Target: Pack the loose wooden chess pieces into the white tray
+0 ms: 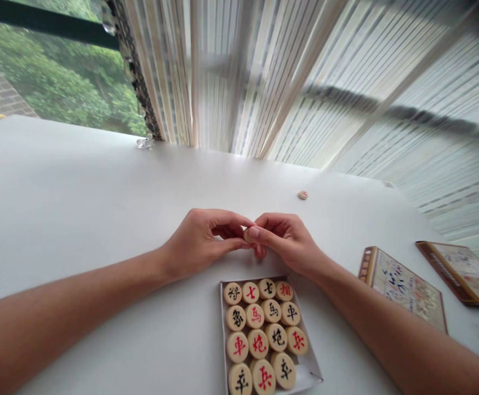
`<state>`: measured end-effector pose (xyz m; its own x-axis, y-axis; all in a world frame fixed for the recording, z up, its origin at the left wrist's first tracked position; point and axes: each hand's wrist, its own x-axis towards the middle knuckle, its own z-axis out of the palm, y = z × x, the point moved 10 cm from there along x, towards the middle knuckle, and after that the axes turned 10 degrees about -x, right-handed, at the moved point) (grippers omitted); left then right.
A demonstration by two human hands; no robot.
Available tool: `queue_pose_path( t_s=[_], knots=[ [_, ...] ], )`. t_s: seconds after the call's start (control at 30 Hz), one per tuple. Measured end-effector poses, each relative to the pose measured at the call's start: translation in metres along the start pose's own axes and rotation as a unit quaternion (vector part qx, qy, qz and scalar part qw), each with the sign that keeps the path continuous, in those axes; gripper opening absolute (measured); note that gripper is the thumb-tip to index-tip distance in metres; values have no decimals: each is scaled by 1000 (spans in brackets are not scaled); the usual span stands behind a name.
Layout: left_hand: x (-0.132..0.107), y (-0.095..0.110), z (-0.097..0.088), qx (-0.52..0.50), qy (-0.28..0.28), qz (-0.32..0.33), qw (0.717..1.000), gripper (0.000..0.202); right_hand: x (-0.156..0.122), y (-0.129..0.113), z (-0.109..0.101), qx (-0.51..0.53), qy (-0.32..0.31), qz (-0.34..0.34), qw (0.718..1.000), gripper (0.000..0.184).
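Note:
Both hands meet above the white table, just beyond an open box (223,329) of xiangqi pieces. Between the fingertips is a round wooden xiangqi piece (247,235), mostly covered, so its character is hidden. My left hand (200,241) pinches it from the left with thumb and forefinger. From the right, my right hand (286,238) grips it, thumb across its face. Inside the box, pieces such as a red horse piece (255,316) and a black cannon piece (276,337) lie in rows, characters up. The box's near right corner shows bare bottom.
A single xiangqi piece with a red mark (302,195) lies farther back on the table (79,208). To the right are a printed box lid (408,285) and another printed box (465,271). Striped curtains (256,77) hang along the far edge, beside a small clear ornament (144,143).

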<state>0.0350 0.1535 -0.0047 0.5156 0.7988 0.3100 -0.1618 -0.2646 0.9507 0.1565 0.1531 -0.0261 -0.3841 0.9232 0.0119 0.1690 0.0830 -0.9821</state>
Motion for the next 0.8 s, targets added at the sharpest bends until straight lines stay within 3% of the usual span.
queue_pose_path(
  t_s=[0.3, 0.6, 0.8],
  knots=[
    [0, -7, -1, -63, 6, -21, 998, 24, 2, 4, 0, 19, -14, 3, 1000, 38],
    [1, -11, -4, -57, 24, -37, 997, 25, 2, 10, 1, 51, -19, 18, 998, 40],
    [1, -13, -5, -64, 30, -41, 997, 27, 2, 1, 1, 18, -19, -10, 1000, 37]
  ],
)
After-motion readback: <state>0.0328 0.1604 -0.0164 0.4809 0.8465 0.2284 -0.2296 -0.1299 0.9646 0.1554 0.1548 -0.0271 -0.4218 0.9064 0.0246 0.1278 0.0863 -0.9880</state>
